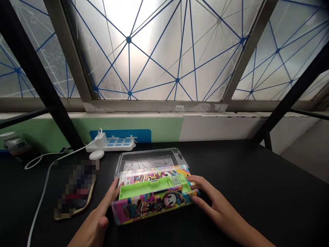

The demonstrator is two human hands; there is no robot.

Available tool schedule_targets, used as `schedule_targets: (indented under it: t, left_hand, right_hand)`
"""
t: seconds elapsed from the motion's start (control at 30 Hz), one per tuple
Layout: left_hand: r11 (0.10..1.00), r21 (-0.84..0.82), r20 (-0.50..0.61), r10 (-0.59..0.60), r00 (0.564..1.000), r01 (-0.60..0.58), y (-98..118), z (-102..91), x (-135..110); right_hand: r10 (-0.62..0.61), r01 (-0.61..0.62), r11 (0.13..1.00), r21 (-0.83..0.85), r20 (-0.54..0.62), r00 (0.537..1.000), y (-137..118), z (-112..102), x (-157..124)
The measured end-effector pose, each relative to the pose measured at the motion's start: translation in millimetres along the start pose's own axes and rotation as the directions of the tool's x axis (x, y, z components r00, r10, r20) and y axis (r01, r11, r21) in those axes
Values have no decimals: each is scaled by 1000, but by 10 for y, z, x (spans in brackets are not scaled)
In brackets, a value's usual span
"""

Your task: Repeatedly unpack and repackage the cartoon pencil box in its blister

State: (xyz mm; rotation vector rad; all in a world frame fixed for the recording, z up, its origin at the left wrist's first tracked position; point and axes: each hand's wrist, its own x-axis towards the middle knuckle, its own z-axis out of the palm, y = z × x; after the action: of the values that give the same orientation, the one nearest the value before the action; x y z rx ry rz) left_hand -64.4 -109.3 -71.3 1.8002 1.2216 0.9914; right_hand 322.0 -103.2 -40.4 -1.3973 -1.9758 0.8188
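Note:
A pencil case (154, 206) with bright cartoon print stands open on the black desk, its green inner tray (144, 189) facing up. At its right end, my right hand (209, 197) grips it with the thumb in front and the fingers behind. My left hand (96, 214) is at the case's left end, fingers stretched out along it and thumb held apart; whether the fingertips touch it is hard to tell. Just behind the case lies a clear plastic package (151, 159), with a colourful printed surface (164, 174) showing at its near edge.
To the left lies a phone-shaped object (77, 192), partly blurred out. A white power strip (115, 144) with a plugged-in cable (47, 185) sits by the wall, near a small white oval object (96, 154). A dark bottle (19, 147) stands far left. Black frame posts (267, 99) flank the desk.

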Motion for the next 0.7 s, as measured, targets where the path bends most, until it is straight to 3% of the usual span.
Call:
schedule_targets:
  t: [0.2, 0.33, 0.47, 0.57, 0.7]
  left_hand:
    - [979, 202, -13, -8, 1000, 11, 3, 0, -57]
    - [938, 342, -80, -26, 996, 52, 92, 52, -65]
    - [902, 428, -143, 134, 981, -61, 162, 118, -29]
    - [878, 456, -173, 249, 953, -146, 293, 148, 173]
    - [908, 415, -294, 204, 934, -68, 571, 155, 695]
  right_hand:
    - [-5, 12, 973, -230, 30, 1000, 222, 127, -41]
    - [-170, 151, 945, -291, -42, 984, 315, 159, -58]
    - [-354, 300, 894, -334, -115, 928, 271, 141, -70]
    - [-388, 317, 893, -320, -189, 902, 166, 77, 30]
    - [-299, 244, 939, -241, -230, 926, 11, -95, 488]
